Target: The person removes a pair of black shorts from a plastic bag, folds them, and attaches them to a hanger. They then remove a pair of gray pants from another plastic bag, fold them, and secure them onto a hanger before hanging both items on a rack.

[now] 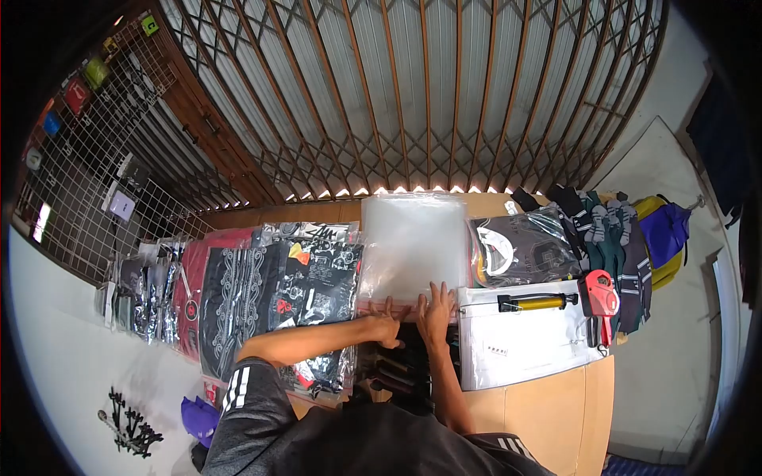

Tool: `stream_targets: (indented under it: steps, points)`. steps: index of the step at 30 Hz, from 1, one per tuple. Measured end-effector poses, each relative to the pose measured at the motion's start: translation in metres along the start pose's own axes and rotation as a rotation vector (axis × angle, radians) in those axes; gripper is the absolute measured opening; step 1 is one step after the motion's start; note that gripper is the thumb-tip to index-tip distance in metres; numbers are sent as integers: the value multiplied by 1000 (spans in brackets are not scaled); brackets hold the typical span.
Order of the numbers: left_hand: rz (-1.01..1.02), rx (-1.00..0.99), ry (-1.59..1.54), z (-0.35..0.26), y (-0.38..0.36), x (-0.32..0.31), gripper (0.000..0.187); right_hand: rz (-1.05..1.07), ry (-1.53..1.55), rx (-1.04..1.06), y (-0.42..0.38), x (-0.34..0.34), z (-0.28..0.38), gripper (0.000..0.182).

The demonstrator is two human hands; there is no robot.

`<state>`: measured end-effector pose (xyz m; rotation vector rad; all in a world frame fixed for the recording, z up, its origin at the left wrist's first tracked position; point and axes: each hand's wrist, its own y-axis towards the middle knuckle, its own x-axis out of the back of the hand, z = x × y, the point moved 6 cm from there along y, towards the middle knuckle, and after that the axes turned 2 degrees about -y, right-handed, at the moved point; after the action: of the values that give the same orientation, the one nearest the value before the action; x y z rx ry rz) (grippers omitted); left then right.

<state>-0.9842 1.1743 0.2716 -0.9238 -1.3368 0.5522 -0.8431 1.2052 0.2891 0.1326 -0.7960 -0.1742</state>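
A stack of clear plastic bags (pixel 413 246) lies in front of me at the middle of the table. My left hand (pixel 384 325) rests on its near edge, fingers stretched out. Just to its right, my right hand (pixel 434 317) lies on the same edge with its fingers spread and pointing away from me. Neither hand visibly grips anything. Below the hands, dark packed items (pixel 401 373) sit close to my body, partly hidden by my arms.
Plastic-wrapped dark printed clothes (pixel 317 274) lie to the left. On the right are a wrapped dark garment (pixel 528 246), a white package (pixel 524 341), a yellow-and-black hand pump (pixel 538 302), a red label gun (pixel 599 297) and several socks (pixel 615 246). A folding metal gate (pixel 425 95) stands behind.
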Motion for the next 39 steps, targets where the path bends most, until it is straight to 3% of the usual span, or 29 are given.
stream_targets:
  steps: [6,12,19,20,23,25,27,29,30,33,35,39]
  points:
    - [63,-12,54,3,25,-13,123,-20,-130,175,-18,14,17,49]
    - [4,-107,71,3,1,5,130,-66,-64,8,-22,-11,-26,52]
    - [-34,-153,93,7,6,6,122,-76,-226,-48,-61,22,12,56]
    - [-131,-129,76,4,-2,11,116,-82,-271,-63,-78,23,15,58]
    - [-425,-322,28,-13,-46,4,111,-79,-57,-77,-147,33,24,55]
    - [-475,-594,-83,-34,-138,-5,93,-186,-53,-49,-204,40,26,44]
    - [-536,-803,-202,-44,-214,-33,86,-78,50,-200,-263,32,3,37]
    - [-439,-1049,-434,-47,-277,-74,80,15,167,-438,-329,33,-9,34]
    - [-334,-1007,-460,-44,-306,-95,74,20,151,-486,-364,27,-25,36]
    - [-280,-1033,-603,-25,-311,-187,69,8,48,-588,-469,8,-68,37]
    - [-223,-919,-666,-6,-298,-247,70,90,17,-771,-527,8,-76,44]
    - [-229,-815,-640,19,-280,-350,71,144,41,-935,-610,18,-82,47]
